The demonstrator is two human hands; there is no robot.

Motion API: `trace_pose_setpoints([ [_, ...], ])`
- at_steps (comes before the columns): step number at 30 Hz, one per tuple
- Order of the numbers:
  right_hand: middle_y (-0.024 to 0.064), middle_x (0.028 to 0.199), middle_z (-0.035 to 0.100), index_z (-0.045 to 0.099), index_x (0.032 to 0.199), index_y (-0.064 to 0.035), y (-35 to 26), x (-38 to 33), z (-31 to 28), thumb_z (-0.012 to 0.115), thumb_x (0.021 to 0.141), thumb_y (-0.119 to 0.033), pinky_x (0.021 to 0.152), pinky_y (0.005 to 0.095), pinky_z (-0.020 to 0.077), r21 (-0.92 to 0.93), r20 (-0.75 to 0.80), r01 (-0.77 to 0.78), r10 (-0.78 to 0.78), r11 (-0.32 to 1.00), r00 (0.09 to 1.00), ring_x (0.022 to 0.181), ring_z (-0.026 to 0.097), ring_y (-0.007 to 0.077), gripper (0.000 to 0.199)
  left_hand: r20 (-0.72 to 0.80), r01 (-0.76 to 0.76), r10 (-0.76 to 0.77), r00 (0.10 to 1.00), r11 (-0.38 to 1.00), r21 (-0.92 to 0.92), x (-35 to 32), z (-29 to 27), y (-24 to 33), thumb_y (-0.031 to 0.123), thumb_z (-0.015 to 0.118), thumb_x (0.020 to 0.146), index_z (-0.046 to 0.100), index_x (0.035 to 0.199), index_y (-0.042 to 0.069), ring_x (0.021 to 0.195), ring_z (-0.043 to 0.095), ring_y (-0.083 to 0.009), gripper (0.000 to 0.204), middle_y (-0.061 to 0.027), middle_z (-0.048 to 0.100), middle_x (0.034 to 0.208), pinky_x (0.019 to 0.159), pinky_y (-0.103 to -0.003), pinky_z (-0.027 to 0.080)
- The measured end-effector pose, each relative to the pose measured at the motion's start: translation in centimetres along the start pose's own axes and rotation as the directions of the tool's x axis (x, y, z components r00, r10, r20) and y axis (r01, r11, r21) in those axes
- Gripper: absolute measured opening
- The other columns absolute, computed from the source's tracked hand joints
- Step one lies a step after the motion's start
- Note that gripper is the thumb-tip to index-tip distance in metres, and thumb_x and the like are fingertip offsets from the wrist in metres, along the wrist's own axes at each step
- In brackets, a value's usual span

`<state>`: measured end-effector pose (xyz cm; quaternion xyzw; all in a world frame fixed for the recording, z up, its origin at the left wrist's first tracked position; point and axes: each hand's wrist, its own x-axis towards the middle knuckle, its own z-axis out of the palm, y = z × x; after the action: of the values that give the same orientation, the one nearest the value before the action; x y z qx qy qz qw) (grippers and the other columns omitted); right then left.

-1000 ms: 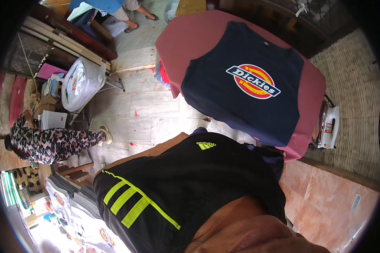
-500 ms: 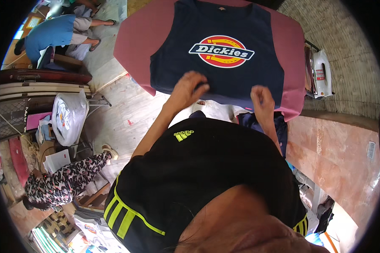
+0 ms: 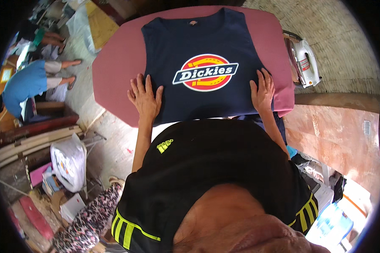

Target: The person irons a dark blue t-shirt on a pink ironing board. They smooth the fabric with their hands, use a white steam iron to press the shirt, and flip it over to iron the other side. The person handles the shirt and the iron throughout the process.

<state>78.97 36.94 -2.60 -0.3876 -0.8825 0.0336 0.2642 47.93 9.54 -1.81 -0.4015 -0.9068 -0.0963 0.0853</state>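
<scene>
A navy sleeveless shirt [image 3: 198, 40] with a red, yellow and white printed emblem lies spread on a padded ironing board [image 3: 118, 63] with a dusty pink cover. Flat on the shirt's left side edge rests my left hand [image 3: 146, 97], its fingers apart. My right hand [image 3: 262, 90] lies on the right side edge below the armhole, fingers stretched out. Neither hand holds anything. The shirt's lower edge reaches close to my body and is partly hidden there.
A white iron [image 3: 308, 63] stands on a rest beyond the board's right end. At left are a person in a blue shirt [image 3: 31, 84], a person in patterned clothes [image 3: 86, 217] and a plastic-wrapped bundle [image 3: 69, 162]. A reddish stone-like panel [image 3: 329, 135] is at right.
Both hands, which were raised with curled fingers near the shirt's lower edge, have come down flat on its two sides. The view has shifted, showing more of the board's left end.
</scene>
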Motion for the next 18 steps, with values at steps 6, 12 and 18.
trace_pose_setpoints([
  [6, 0.0123, 0.124, 0.062, 0.067, 0.116, -0.0043, -1.9, 12.0, 5.7, 0.059, 0.094, -0.005, 0.098, 0.0418, 0.0468, 0.230, -0.117, 0.240, -0.218, 0.943, 0.969, 0.113, 0.060, 0.0330, 0.023, -0.108, -0.298, 0.283, 0.953, 0.941, -0.159, 12.2, 2.6, 3.0, 0.045, 0.054, 0.098, 0.048, 0.143, -0.002, 0.146, 0.031, -0.0395, 0.064, -0.0184, 0.041, 0.154, 0.117, -0.056, 0.022],
  [12, 0.0092, 0.120, 0.063, 0.066, 0.116, -0.0091, -2.1, 21.7, 12.3, 0.056, 0.091, -0.006, 0.097, 0.0443, 0.0477, 0.106, -0.134, 0.180, -0.166, 0.978, 0.977, 0.113, 0.059, 0.0332, 0.027, -0.163, -0.281, 0.276, 0.947, 0.960, -0.004, 23.2, 6.8, 1.8, 0.046, 0.049, 0.100, 0.046, 0.142, -0.005, 0.145, 0.033, -0.0383, 0.067, -0.0196, 0.040, 0.154, 0.116, -0.055, 0.023],
  [18, 0.0189, 0.123, 0.065, 0.061, 0.127, -0.0027, -3.8, 24.0, 12.0, 0.058, 0.099, -0.016, 0.098, 0.0402, 0.0526, -0.132, -0.186, 0.154, -0.177, 0.979, 0.967, 0.108, 0.066, 0.0343, 0.031, -0.119, -0.259, 0.271, 0.955, 0.960, 0.103, 24.0, 6.3, 2.2, 0.048, 0.051, 0.099, 0.044, 0.145, -0.003, 0.146, 0.032, -0.0392, 0.069, -0.0194, 0.037, 0.157, 0.115, -0.057, 0.022],
])
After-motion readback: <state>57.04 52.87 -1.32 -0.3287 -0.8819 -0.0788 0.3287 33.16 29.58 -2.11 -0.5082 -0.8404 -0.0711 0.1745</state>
